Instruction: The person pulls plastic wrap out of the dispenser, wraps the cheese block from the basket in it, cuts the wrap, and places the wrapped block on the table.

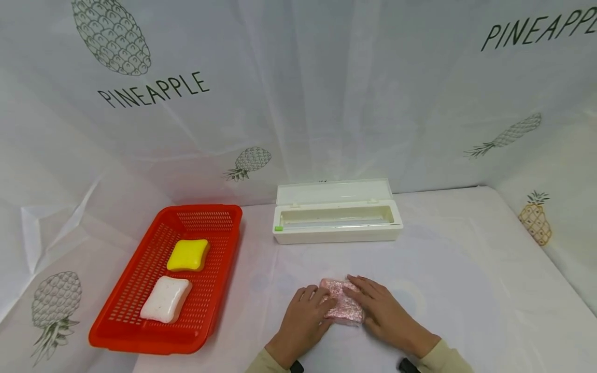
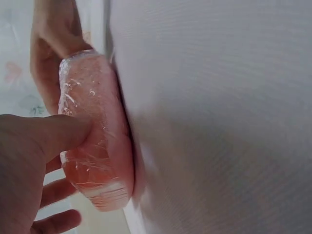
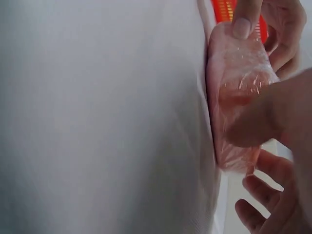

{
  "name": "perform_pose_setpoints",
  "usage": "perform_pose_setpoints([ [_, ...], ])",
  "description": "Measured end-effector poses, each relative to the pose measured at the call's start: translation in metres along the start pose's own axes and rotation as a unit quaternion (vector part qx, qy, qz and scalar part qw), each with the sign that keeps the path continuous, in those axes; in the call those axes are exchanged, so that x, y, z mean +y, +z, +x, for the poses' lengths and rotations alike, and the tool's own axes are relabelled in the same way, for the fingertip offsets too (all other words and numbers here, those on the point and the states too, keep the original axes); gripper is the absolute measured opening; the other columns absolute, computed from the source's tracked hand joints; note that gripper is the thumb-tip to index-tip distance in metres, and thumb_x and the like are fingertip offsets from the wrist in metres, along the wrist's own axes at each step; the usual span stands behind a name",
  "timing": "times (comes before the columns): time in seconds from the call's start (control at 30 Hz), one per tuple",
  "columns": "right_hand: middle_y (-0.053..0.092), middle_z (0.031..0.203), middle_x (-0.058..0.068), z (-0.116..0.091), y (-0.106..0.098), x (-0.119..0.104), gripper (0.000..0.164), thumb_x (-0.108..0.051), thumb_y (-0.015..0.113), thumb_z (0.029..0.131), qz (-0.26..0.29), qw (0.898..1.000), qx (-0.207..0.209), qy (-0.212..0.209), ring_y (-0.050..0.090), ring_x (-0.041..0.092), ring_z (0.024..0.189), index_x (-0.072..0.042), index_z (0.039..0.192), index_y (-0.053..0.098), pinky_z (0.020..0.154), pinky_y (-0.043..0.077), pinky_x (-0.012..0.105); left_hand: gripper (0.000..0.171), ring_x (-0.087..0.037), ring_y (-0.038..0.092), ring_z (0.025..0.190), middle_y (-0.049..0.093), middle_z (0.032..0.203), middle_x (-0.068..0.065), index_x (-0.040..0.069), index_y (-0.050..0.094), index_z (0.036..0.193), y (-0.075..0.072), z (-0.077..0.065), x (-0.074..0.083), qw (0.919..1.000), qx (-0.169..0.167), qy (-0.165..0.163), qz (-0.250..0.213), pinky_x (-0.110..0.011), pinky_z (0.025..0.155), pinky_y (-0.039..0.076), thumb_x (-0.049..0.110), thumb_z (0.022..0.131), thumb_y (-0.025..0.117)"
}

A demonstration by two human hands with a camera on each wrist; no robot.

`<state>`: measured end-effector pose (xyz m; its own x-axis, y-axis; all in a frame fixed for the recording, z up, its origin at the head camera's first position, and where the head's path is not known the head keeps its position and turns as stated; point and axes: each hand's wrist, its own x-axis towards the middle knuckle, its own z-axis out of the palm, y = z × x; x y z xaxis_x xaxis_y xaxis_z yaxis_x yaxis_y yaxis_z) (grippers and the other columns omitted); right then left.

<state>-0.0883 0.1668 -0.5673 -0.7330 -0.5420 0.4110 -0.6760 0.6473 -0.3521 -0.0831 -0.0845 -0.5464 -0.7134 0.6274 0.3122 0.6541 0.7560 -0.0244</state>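
Note:
A pink soap-like bar [image 1: 345, 301], wrapped in shiny, wrinkled clear plastic film, lies on the white cloth near the table's front. My left hand [image 1: 304, 322] holds its left end, and in the left wrist view the thumb [image 2: 68, 134] presses against the near side. On the right end rests my right hand [image 1: 386, 317], its fingers over the top and far edge. The right wrist view shows the right thumb [image 3: 256, 119] along the near side of the wrapped bar [image 3: 239, 63]. Parts of the bar's top are hidden under the fingers.
To the left stands a red plastic basket [image 1: 225, 280] with a yellow bar [image 1: 188, 255] and a white bar [image 1: 165, 299] inside. A long white box [image 1: 338, 237], its lid raised and a small green piece at its left, sits behind the hands. Pineapple-print cloth hangs at the back.

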Motion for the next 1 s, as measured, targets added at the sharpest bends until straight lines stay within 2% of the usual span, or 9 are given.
perform_pose_setpoints([
  [0.07,0.057,0.153,0.009,0.001,0.002,0.002,0.075,0.006,0.074,0.072,-0.016,1.0,0.0,-0.012,0.055,0.035,0.136,-0.014,0.144,0.066,0.102,0.049,0.054,0.042,-0.018,0.062,0.117,0.068,0.131,0.004,0.026,0.076,0.119,0.0,0.0,0.0,1.0,0.002,0.004,-0.006,-0.034,0.098,0.053,0.041,0.082,0.091],
  [0.27,0.063,0.142,0.006,0.002,0.002,0.008,0.063,0.0,0.083,0.079,-0.003,1.0,0.012,-0.027,0.059,0.031,0.128,-0.015,0.139,0.07,0.098,0.052,0.054,0.036,-0.016,0.061,0.118,0.07,0.134,0.008,0.024,0.075,0.122,0.002,-0.001,-0.002,0.9997,0.0,0.013,-0.022,-0.034,0.099,0.051,0.035,0.089,0.086],
  [0.4,0.065,0.134,0.0,0.0,-0.003,0.009,0.062,-0.002,0.084,0.08,0.064,0.997,0.029,-0.021,0.058,0.024,0.123,-0.013,0.139,0.068,0.099,0.049,0.043,0.029,-0.016,0.062,0.113,0.074,0.127,0.007,0.02,0.075,0.126,0.002,-0.001,-0.005,0.9893,0.006,-0.028,-0.143,-0.038,0.096,0.05,0.026,0.098,0.076],
  [0.47,0.065,0.132,-0.003,-0.001,-0.006,0.008,0.061,-0.003,0.084,0.083,0.102,0.994,0.033,-0.006,0.059,0.019,0.121,-0.012,0.141,0.065,0.101,0.048,0.034,0.025,-0.016,0.06,0.11,0.074,0.121,0.004,0.017,0.074,0.128,0.001,0.0,-0.006,0.9693,0.001,-0.065,-0.237,-0.037,0.093,0.049,0.024,0.106,0.066],
  [0.57,0.066,0.127,-0.007,-0.001,-0.01,0.004,0.048,-0.007,0.077,0.094,0.161,0.985,0.033,0.053,0.061,0.011,0.116,-0.012,0.139,0.063,0.098,0.049,0.027,0.032,-0.014,0.055,0.105,0.069,0.115,-0.001,0.012,0.072,0.13,-0.001,0.002,-0.008,0.9222,-0.027,-0.123,-0.366,-0.034,0.087,0.046,0.029,0.113,0.05],
  [0.67,0.068,0.108,-0.014,0.005,-0.012,0.0,0.024,-0.013,0.068,0.103,0.205,0.968,0.033,0.141,0.063,0.003,0.101,-0.014,0.127,0.065,0.089,0.054,0.029,0.037,-0.01,0.049,0.1,0.064,0.112,0.0,0.009,0.068,0.133,-0.001,0.005,-0.007,0.8881,-0.069,-0.165,-0.423,-0.03,0.084,0.042,0.03,0.115,0.044],
  [0.73,0.063,0.091,-0.018,0.01,-0.012,-0.003,0.012,-0.016,0.066,0.105,0.219,0.955,0.034,0.199,0.059,-0.001,0.085,-0.015,0.116,0.064,0.077,0.053,0.029,0.032,-0.01,0.051,0.101,0.066,0.112,0.0,0.008,0.066,0.134,0.002,0.006,-0.006,0.886,-0.081,-0.175,-0.422,-0.03,0.086,0.042,0.023,0.112,0.048],
  [0.87,0.047,0.072,-0.014,0.018,-0.009,-0.005,0.009,-0.019,0.066,0.105,0.22,0.936,0.035,0.273,0.043,-0.001,0.063,-0.013,0.107,0.061,0.058,0.039,0.023,0.036,-0.014,0.055,0.108,0.066,0.123,0.0,0.008,0.059,0.139,0.008,0.007,-0.002,0.8997,-0.066,-0.182,-0.391,-0.034,0.092,0.045,0.008,0.103,0.058],
  [1.0,0.048,0.074,-0.01,0.02,-0.007,-0.005,0.011,-0.019,0.067,0.104,0.196,0.934,0.027,0.296,0.042,0.001,0.064,-0.011,0.112,0.064,0.058,0.038,0.024,0.051,-0.018,0.057,0.114,0.06,0.135,-0.002,0.008,0.05,0.148,0.013,0.006,-0.002,0.9094,-0.036,-0.182,-0.372,-0.039,0.098,0.046,0.002,0.099,0.061],
])
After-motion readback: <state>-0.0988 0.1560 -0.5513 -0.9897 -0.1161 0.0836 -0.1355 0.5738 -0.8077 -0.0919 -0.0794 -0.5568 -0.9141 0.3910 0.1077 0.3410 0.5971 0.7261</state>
